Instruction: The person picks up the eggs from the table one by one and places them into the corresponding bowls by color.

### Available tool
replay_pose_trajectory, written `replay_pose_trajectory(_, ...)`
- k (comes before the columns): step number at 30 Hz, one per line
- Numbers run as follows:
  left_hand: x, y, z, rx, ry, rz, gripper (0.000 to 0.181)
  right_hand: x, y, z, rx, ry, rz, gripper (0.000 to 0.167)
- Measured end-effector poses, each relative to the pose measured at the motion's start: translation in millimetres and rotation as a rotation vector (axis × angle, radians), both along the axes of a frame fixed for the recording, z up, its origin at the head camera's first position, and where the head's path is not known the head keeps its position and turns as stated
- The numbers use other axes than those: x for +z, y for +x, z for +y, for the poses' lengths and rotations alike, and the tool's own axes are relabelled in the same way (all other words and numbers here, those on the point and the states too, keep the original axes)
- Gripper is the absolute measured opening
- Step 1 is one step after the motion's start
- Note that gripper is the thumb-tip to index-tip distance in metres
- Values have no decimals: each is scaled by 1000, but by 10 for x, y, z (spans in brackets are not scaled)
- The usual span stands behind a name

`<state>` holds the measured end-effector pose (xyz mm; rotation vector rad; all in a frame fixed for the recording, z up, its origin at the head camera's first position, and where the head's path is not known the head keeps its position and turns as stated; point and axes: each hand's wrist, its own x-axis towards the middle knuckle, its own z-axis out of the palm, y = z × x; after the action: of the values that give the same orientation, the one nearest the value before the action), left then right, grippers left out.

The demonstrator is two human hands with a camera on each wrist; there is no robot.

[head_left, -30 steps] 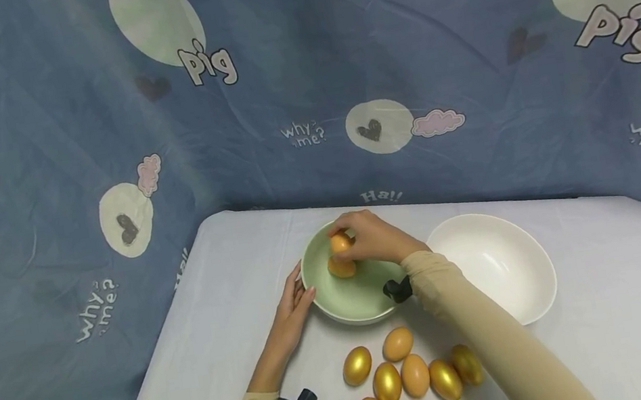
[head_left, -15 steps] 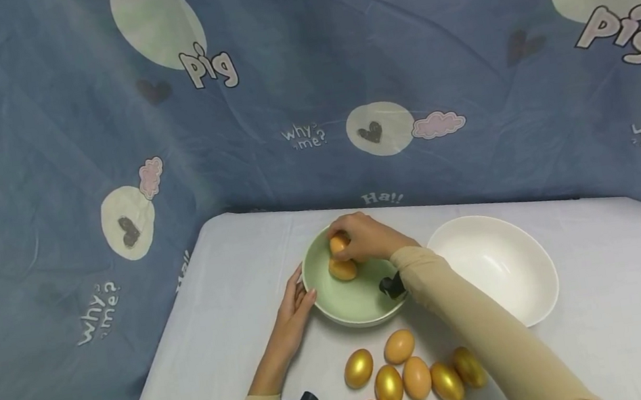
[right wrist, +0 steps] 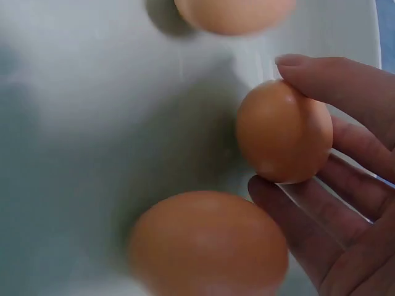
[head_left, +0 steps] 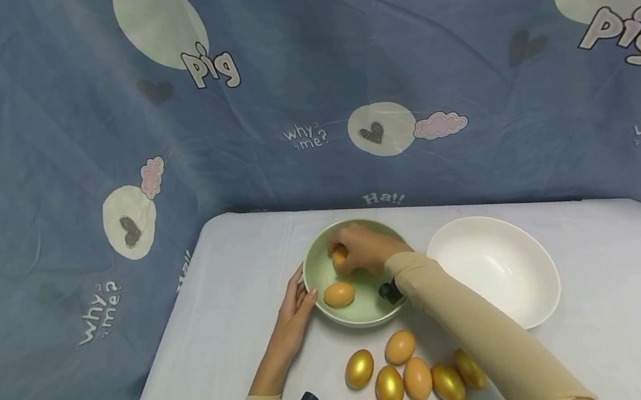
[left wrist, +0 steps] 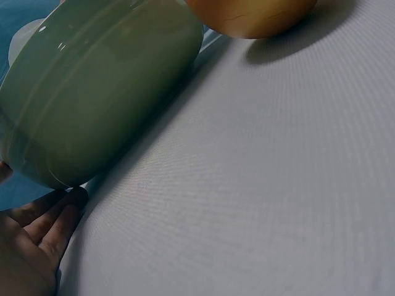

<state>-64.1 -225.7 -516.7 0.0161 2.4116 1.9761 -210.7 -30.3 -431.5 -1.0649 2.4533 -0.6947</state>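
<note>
My right hand (head_left: 369, 248) is inside the pale green bowl (head_left: 319, 255), pinching a brown egg (right wrist: 282, 131) between thumb and fingers. In the right wrist view a second brown egg (right wrist: 208, 243) lies close to the fingertips, and a third egg (right wrist: 237, 12) lies at the upper edge. One loose egg (head_left: 339, 294) shows in the bowl's near left part in the head view. My left hand (head_left: 290, 313) rests against the bowl's left outer side. In the left wrist view its straight fingers (left wrist: 58, 231) touch the bowl low on its wall.
A white bowl (head_left: 502, 263) stands to the right, partly behind my right sleeve. In front of the green bowl lie several gold eggs (head_left: 389, 387) and a few brown eggs (head_left: 417, 379) on the white table (head_left: 198, 381). A blue patterned cloth (head_left: 257, 99) hangs behind.
My right hand has moved lower into the bowl with its egg. The loose egg beside it has shifted toward the near left side. My left hand has stayed against the bowl.
</note>
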Motion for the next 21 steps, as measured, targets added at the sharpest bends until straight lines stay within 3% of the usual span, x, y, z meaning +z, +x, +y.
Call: replay_pose_trajectory(21, 27, -2, 9, 1, 13, -1, 64, -10, 57, 66, 6, -15, 6, 45)
